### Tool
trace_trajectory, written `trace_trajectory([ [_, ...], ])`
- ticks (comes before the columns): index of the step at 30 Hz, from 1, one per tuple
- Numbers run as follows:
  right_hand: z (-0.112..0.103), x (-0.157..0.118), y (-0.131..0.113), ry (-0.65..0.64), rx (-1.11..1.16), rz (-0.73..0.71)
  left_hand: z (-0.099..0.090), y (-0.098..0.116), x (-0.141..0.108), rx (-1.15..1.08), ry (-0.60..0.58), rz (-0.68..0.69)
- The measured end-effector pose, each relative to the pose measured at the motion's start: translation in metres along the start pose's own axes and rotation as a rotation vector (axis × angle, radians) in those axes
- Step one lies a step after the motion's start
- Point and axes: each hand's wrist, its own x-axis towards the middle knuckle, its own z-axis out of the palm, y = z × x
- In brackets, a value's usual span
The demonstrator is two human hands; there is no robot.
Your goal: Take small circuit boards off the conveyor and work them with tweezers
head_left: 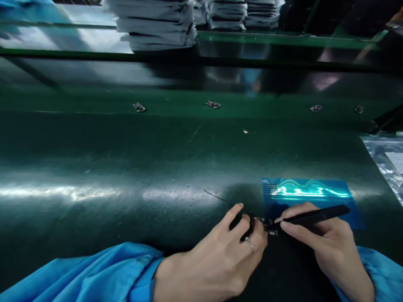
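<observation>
My right hand [330, 241] is closed round black tweezers [317, 215], whose tips reach down to a small electronic part [272, 232]. My left hand [229, 251], with a ring on one finger, presses its fingertips on that part from the left and hides much of it. The left index finger is lifted off. A thin black wire [217, 196] runs from near the left fingertips up and left over the table. Just beyond the right hand lies a shiny blue sheet [315, 191] with rows of small dark marks on its left side.
Several small dark parts, among them one part [213, 104] near the middle, lie along the table's [126, 155] far strip. A stack of white packets [157, 25] stands on the shelf behind. Clear plastic bags [387, 161] lie at the right edge.
</observation>
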Motion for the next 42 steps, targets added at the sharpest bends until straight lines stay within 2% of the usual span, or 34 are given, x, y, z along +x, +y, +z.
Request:
trace_trajectory([
  [13,0.0005,-0.0010,0.0008,0.004,-0.042,-0.047,-0.0003,0.0006,-0.0004,-0.017,0.018,-0.009],
  [37,0.0012,-0.0012,-0.0002,-0.003,-0.030,-0.028,0.0008,0.0017,-0.0003,-0.021,0.015,-0.014],
  [42,-0.0010,-0.0005,-0.0001,0.012,0.037,0.022,-0.0022,0.0002,0.0000,-0.008,0.001,0.002],
])
